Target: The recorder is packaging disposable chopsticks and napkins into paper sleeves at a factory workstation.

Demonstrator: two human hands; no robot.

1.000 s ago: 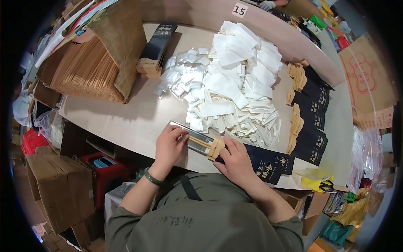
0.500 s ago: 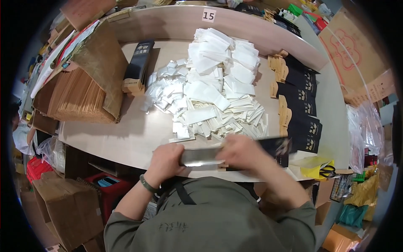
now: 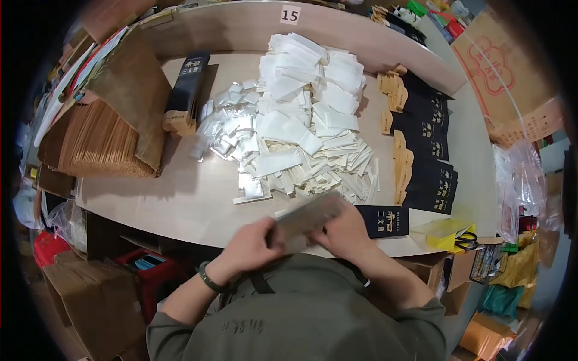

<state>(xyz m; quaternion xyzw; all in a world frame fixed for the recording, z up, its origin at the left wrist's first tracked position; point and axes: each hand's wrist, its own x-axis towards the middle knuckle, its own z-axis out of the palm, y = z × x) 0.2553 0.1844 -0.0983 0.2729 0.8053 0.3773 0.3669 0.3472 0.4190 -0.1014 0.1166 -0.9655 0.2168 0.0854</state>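
Note:
Between my hands is a long, flat, silvery-grey packet point(image 3: 308, 216), tilted and smeared by motion. My left hand point(image 3: 256, 242) is closed round its near left end. My right hand point(image 3: 348, 231) grips the far right end, its fingers curled. Right beside that hand a black sleeve with gold print point(image 3: 384, 221) lies flat near the table's front edge. Just beyond the packet spreads a big heap of white paper packets point(image 3: 289, 129). Small clear and silvery sachets point(image 3: 232, 120) lie along the heap's left side.
An open carton of brown card pieces point(image 3: 105, 141) stands on the left, with a stack of black sleeves point(image 3: 188, 90) beside it. More black sleeves with tan ends point(image 3: 421, 141) overlap in a column on the right. Black-handled scissors point(image 3: 466, 240) lie by yellow wrapping point(image 3: 442, 233) near the right corner.
The right hand has come away from the black sleeve, which now lies on the table. The packet has turned, its right end swinging away from me.

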